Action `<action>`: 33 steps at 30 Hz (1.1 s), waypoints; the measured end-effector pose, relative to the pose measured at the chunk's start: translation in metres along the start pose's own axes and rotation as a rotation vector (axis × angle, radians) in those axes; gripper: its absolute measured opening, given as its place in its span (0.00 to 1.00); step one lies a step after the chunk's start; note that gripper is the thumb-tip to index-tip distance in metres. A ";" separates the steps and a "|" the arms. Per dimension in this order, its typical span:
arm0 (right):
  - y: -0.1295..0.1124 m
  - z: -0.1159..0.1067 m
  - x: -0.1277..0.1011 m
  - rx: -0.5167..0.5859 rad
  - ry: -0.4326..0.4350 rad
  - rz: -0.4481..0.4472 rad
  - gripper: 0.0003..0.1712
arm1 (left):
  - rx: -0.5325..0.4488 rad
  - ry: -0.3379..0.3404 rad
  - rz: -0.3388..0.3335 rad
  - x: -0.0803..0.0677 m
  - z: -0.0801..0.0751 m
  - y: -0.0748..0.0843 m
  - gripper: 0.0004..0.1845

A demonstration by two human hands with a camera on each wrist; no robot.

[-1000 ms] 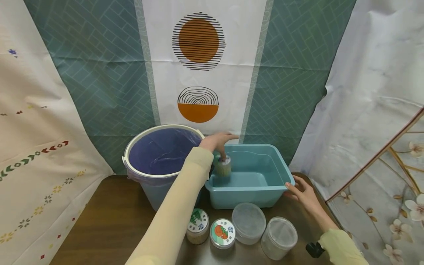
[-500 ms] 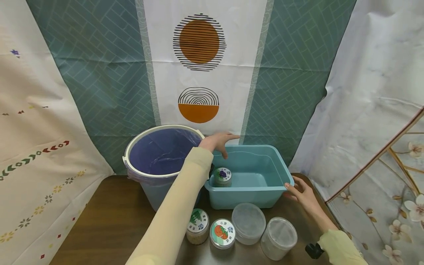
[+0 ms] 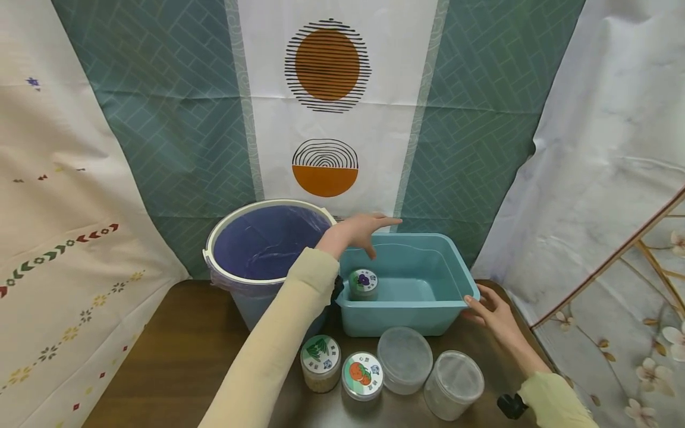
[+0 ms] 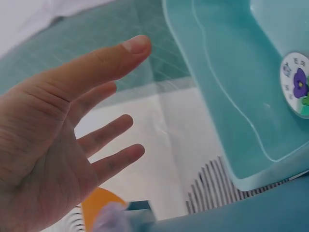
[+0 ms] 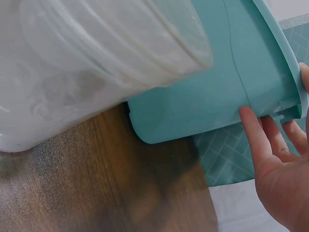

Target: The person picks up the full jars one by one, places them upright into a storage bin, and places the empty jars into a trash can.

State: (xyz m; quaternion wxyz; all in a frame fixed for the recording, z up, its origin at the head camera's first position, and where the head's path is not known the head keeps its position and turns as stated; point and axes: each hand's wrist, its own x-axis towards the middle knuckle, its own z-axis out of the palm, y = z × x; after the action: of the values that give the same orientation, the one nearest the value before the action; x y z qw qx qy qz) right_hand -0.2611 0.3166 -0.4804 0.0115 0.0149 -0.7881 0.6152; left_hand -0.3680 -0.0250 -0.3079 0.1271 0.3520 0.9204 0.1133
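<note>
My left hand (image 3: 355, 232) hangs over the back left corner of a blue plastic basin (image 3: 407, 305), fingers spread and holding nothing. Below it, in the basin's left end, stands a small jar (image 3: 363, 283) whose round lid carries a purple flower picture. The left wrist view shows the palm and extended thumb of that hand (image 4: 63, 125) apart from the basin wall, with the flower-lidded jar (image 4: 297, 86) at the right edge. At the basin's front right corner my right hand (image 3: 495, 316) grips the rim, thumb on top and fingers against the outer wall (image 5: 193, 106).
A lined bucket (image 3: 207, 260) with a white rim stands left of the basin. Along the basin's front are a green-plant-lidded jar (image 3: 321, 359), a tomato-lidded jar (image 3: 363, 375) and two translucent lidded containers (image 3: 405, 359) (image 3: 453, 385). Cloth hangings (image 3: 203, 119) surround the wooden table (image 3: 160, 351).
My left hand has let go of the flower-lidded jar, which dropped to the basin's floor. That hand has since shifted slightly right, fingers spread. My right hand keeps its grip on the rim.
</note>
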 end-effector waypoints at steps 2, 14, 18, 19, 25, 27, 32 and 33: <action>0.000 0.000 -0.001 0.002 -0.003 -0.003 0.38 | 0.032 0.017 0.045 -0.005 0.001 0.004 0.54; -0.004 0.000 0.000 0.056 -0.026 0.050 0.40 | 0.043 0.128 0.243 -0.064 0.037 0.018 0.51; -0.005 -0.008 0.002 0.076 -0.094 0.072 0.39 | 0.029 0.168 0.299 -0.086 0.055 0.018 0.51; -0.004 -0.011 0.004 0.088 -0.114 0.073 0.38 | 0.025 0.176 0.306 -0.093 0.059 0.018 0.51; 0.002 -0.029 0.017 0.149 -0.235 0.045 0.27 | -0.003 0.216 0.300 -0.126 0.085 0.011 0.51; 0.005 -0.033 0.021 0.181 -0.275 0.030 0.24 | -0.004 0.241 0.288 -0.136 0.093 0.008 0.49; 0.011 -0.036 0.024 0.280 -0.366 -0.015 0.25 | -0.029 0.292 0.269 -0.158 0.114 -0.001 0.44; 0.013 -0.036 0.024 0.291 -0.375 -0.025 0.26 | -0.040 0.298 0.259 -0.162 0.118 -0.003 0.43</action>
State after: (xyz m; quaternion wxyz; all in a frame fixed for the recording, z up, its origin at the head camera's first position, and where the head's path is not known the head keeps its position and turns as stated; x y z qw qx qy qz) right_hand -0.2858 0.3544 -0.4830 -0.1298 0.1404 -0.6791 0.7087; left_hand -0.2160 -0.1226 -0.3944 -0.0194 0.4444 0.8735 0.1977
